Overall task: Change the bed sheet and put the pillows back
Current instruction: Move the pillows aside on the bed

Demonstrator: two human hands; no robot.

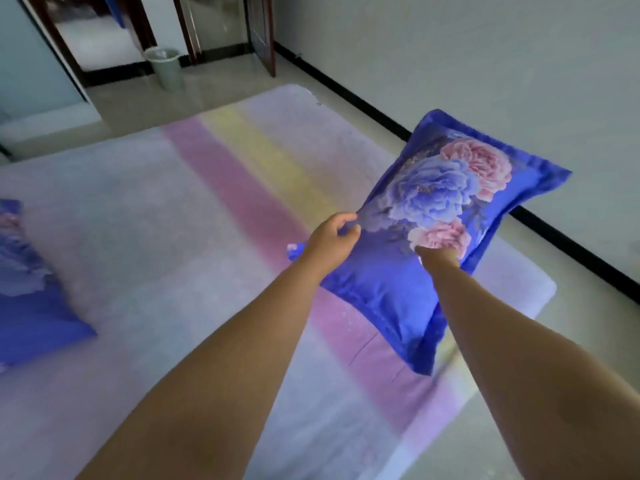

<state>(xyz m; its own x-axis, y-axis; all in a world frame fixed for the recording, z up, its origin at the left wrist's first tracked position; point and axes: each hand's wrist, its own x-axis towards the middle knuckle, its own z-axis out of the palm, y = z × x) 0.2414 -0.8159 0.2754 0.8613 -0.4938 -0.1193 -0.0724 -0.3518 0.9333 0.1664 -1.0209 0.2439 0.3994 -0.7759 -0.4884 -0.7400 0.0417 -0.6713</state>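
Observation:
A blue pillow [429, 216] with pink and purple flowers hangs in the air over the right side of the bed [156, 209]. My left hand [332, 237] pinches the pillow's left edge. My right hand [438, 256] grips it from underneath, its fingers mostly hidden behind the fabric. The bed carries a pale fuzzy cover with a pink and a yellow stripe. A second blue floral pillow [24, 282] lies on the bed at the far left, partly cut off by the frame.
A green waste bin [165, 66] stands on the tiled floor beyond the bed, near dark wooden door frames [263, 32]. A white wall with a black skirting board [450, 161] runs along the right of the bed.

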